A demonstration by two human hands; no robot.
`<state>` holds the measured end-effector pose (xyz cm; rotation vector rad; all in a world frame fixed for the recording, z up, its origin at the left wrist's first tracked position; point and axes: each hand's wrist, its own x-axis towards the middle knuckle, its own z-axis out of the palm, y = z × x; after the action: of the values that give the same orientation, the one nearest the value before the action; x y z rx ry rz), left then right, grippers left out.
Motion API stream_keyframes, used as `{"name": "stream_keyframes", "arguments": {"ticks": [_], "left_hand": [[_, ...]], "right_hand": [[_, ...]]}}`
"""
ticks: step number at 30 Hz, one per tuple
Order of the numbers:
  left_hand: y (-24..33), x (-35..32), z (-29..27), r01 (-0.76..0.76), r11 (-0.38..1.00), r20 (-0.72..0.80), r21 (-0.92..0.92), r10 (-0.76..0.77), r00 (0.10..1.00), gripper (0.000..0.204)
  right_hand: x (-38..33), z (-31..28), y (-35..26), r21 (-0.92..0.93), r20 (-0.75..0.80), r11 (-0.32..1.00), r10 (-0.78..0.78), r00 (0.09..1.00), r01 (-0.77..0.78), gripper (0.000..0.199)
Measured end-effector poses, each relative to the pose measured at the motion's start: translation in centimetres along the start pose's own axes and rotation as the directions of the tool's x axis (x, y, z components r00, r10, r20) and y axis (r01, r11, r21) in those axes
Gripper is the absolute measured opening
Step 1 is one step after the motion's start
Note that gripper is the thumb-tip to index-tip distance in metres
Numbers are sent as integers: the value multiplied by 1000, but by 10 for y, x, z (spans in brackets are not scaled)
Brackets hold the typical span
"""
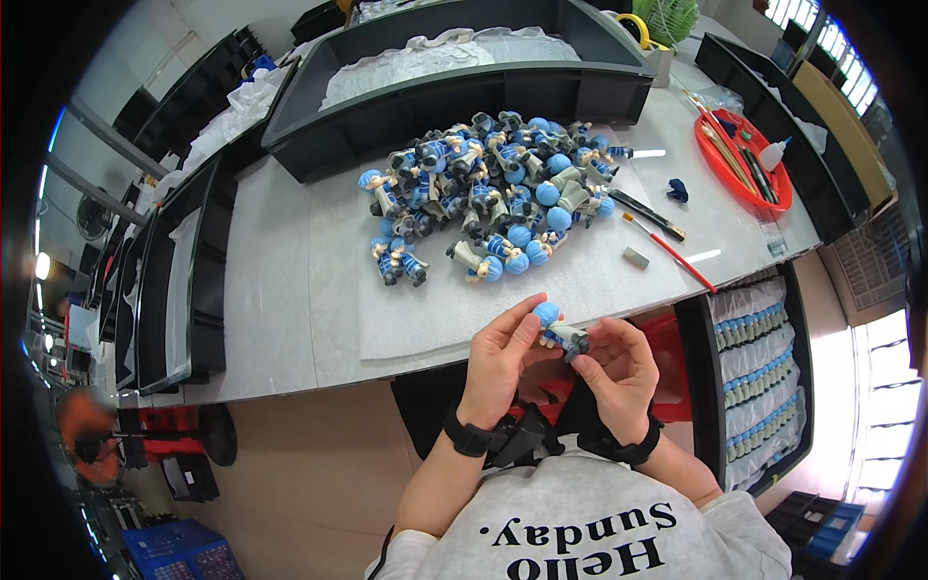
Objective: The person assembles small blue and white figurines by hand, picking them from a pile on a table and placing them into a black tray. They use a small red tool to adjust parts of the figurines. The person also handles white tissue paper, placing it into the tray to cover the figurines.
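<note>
Between my two hands, just off the table's near edge, is a small figurine [565, 335] with a round light-blue head, a pale body and dark feet. My left hand [503, 353] pinches it at the head end. At the feet end the fingers of my right hand [619, 367] close on it. Beyond them, on a white sheet [425, 324], lies a heap of similar figurines [483, 184] in blue, pale and dark colours, tumbled over one another. Two of them [398, 261] lie at the heap's near left.
Right of the heap lie a red-handled brush [667, 251], a dark pen-like tool [648, 215], a grey block [635, 258] and a red tray [709, 159] of tools. A black bin [464, 92] stands behind. At the lower right, a black crate [710, 387] holds rows of figurines.
</note>
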<state>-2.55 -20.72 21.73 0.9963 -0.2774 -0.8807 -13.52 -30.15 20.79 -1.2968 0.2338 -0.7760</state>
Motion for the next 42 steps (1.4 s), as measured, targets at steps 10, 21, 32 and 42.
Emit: {"name": "stream_keyframes", "arguments": {"ticks": [10,21,32,42], "left_hand": [[-6,0,-1,66,996,61,-63,-62,996,35],[-1,0,12,18,1000,-10,-23,-19,1000,31],[-9,4,20,56,996,-5,-69,-56,998,33],[-10,4,19,74,989,-4,-131,-75,997,35]], "right_hand": [[1,2,-2,7,-8,1000,-11,1000,11,43],[1,-7,-5,4,5,999,52,999,-52,43],[6,-19,-9,83,-28,986,144,989,-141,24],[7,-20,-14,152,-15,975,165,986,-160,30]]}}
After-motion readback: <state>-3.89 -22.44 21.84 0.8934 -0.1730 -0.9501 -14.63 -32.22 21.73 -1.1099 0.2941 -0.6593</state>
